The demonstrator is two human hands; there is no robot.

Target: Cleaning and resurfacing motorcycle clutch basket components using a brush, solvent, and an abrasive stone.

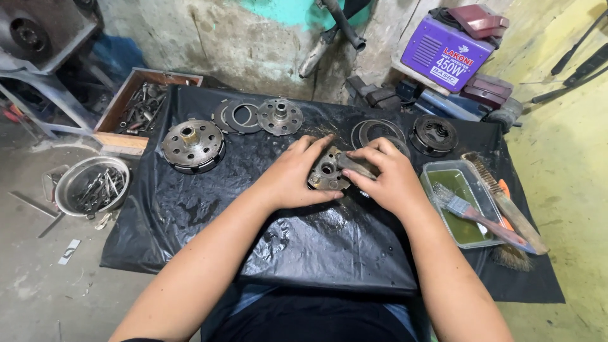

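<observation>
Both hands sit at the middle of the black sheet (pixel 190 209), closed around one grey metal part (pixel 326 171). The left hand (pixel 294 177) cups its left side with fingers curled over the top; the right hand (pixel 386 180) grips the right side, where a darker bar-like piece (pixel 358 166) lies under the fingertips. Whether that piece is fixed to the part or loose, I cannot tell

The sheet looks wet and glossy, and the part looks greasy, so a slip seems the likeliest trouble: the part could skid from the grip and knock the ring plates (pixel 373 132) just behind it at 12 o'clock. The tray (pixel 430 170) of green liquid stands near the right hand at 3 o'clock, with a paintbrush (pixel 468 212) laid across it and a wire brush (pixel 503 202) beside it; an elbow swinging outward could tip or splash it

Open room lies toward 6 o'clock, on the bare sheet between the forearms. At 10 o'clock the clutch drum (pixel 192 145) stands well apart, the hub (pixel 279 116) at 11, the dark basket (pixel 434 135) at 1. The sheet's edge falls off at 9 o'clock toward a bowl (pixel 68 180) of tools on the floor
</observation>
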